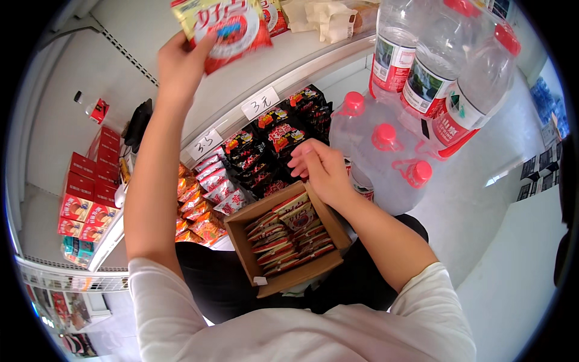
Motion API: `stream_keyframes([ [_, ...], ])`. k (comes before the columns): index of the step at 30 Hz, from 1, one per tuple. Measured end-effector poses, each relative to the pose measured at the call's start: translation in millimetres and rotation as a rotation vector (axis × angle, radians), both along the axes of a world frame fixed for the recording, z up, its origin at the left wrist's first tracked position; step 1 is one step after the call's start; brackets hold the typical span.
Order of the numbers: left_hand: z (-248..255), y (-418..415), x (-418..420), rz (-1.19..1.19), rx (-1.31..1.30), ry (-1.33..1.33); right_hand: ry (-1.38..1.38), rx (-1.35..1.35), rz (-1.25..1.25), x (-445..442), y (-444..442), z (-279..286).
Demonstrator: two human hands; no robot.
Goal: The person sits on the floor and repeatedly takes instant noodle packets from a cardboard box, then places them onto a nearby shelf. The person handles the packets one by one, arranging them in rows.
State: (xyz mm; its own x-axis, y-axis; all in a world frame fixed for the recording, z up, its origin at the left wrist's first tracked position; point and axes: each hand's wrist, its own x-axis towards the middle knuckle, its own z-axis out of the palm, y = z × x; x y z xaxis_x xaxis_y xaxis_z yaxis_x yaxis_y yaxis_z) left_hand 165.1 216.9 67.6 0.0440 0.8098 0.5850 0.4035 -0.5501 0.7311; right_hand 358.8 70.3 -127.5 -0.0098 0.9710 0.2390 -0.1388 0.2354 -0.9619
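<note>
My left hand [183, 63] grips a red and yellow snack packet [228, 29] by its lower left side, above the upper shelf [253, 63]. Behind it, a second red and yellow packet [275, 18] stands on that shelf. An opened cardboard box [246, 253] rests at my lap, holding two rows of similar packets [289, 240]. My right hand [323, 169] hovers by the box's far right edge, fingers loosely curled and apart, with nothing visible in it. Black snack packets [285, 135] lie just beyond its fingertips on the lower shelf.
Shrink-wrapped packs of large water bottles [389, 140] with red caps stand close on the right. Silver packets [221, 185] and orange packets [194, 208] fill the lower shelf's left part. Handwritten price cards [261, 103] sit along the shelf edge. Red cartons [90, 190] are stacked at left.
</note>
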Motion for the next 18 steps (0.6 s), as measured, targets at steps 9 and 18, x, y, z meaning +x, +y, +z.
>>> stream_keyframes([
  [9,-31.3,130.6,51.6,0.359,0.028,0.178,-0.106,-0.015,0.061,0.4,6.1,-11.1],
  [18,-54.0,123.4,58.1,0.449,-0.11,0.482,-0.205,0.014,0.102,-1.9,-2.4,-2.6],
])
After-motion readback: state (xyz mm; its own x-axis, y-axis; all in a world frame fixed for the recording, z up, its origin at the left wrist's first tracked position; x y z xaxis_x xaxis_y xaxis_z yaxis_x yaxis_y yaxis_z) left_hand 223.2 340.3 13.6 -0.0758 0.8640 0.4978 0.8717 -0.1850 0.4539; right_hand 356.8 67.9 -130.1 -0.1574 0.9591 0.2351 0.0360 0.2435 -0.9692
